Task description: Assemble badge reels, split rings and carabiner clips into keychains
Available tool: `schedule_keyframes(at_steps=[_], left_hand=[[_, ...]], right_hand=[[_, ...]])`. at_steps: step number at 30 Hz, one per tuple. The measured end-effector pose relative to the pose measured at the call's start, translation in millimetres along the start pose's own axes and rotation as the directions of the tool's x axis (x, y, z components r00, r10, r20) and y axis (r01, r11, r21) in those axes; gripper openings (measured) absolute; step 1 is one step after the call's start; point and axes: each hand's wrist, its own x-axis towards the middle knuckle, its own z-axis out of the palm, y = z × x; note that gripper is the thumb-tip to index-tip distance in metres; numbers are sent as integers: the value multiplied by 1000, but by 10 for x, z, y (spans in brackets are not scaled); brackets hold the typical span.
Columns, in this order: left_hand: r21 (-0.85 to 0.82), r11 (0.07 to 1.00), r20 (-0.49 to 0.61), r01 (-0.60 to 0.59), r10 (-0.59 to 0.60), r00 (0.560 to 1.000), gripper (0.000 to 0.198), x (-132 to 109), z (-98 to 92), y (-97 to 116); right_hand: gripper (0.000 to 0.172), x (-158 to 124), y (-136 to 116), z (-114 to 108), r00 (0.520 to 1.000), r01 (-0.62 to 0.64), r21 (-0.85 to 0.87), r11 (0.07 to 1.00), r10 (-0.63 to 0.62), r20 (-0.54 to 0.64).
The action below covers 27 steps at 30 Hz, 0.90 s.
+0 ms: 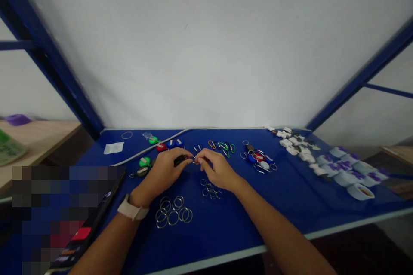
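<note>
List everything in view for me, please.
Table: one, blue, centre.
Wall: one, whitish, behind.
Frame bars: several, blue, sides.
Wooden surfaces: two, brown, sides.
Objects: two, purple, green, far left.
Paper: one, white, left.
Loop: one, tan, beside paper.
Cord: one, pale, back.
Reels: several, mixed, left.
Carabiners: several, mixed, back.
Large rings: several, silver, front.
Small rings: several, silver, centre.
Reel pile: one, mixed, right.
Pieces: many, white, back right.
Rolls: several, white-purple, right.
Screen: one, dark, front left.
Wristband: one, pale, front left.
Left hand: one, holding dark item.
Right hand: one, centre.
</note>
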Motion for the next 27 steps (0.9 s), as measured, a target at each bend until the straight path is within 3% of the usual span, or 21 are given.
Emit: schedule_keyframes(at_steps=[5,10,18,27], left_hand=[[141,988,107,-68,53,993,31,-50,23,-163],[205,974,226,-98,51,973,36,-83,32,-213],[241,964,234,-116,58,970,42,-87,-2,-160],[256,963,201,-82,30,979,21,-30,-173,-22]], right_hand=[[17,-12,49,-50,995,16,-112,994,-5,101],[16,-29,83,-46,987,25,-170,985,2,160],[16,-27,77,-51,982,25,-198,980,13,186],[16,-33,91,-81,980,14,-197,980,25,197]])
